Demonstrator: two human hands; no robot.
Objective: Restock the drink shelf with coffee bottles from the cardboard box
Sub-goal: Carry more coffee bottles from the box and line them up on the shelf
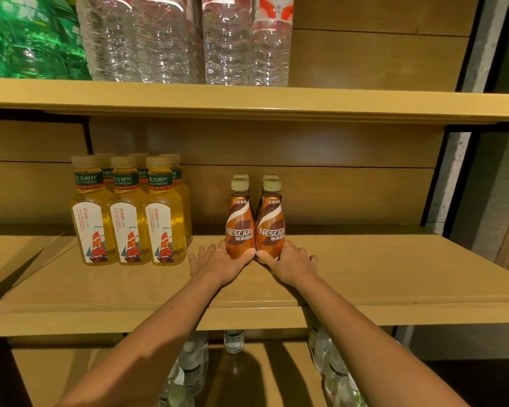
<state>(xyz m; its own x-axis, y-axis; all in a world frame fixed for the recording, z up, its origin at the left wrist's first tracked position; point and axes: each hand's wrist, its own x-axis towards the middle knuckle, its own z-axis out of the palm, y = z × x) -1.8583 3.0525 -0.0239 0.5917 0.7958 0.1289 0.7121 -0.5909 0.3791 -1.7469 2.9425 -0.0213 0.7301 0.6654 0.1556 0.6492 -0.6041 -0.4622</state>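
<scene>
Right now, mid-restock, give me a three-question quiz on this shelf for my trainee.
1. True or false: each hand holds one coffee bottle at its base.
2. How many coffee bottle caps show on the middle shelf? A) two B) four C) six
3. What stands left of the coffee bottles?

Key
1. True: left hand on the left front coffee bottle, right hand on the right front coffee bottle.
2. B
3. Yellow tea bottles.

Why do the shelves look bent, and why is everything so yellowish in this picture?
Head view: the wide-angle lens bows the tan wooden shelf towards the edges; warm, dim light tints everything yellow; glare streaks the clear plastic water bottles above; the forearms cast dark shadows onto the lower shelf; the brown Nescafe coffee bottles held by both hands are sharp, the corners softer.
</scene>
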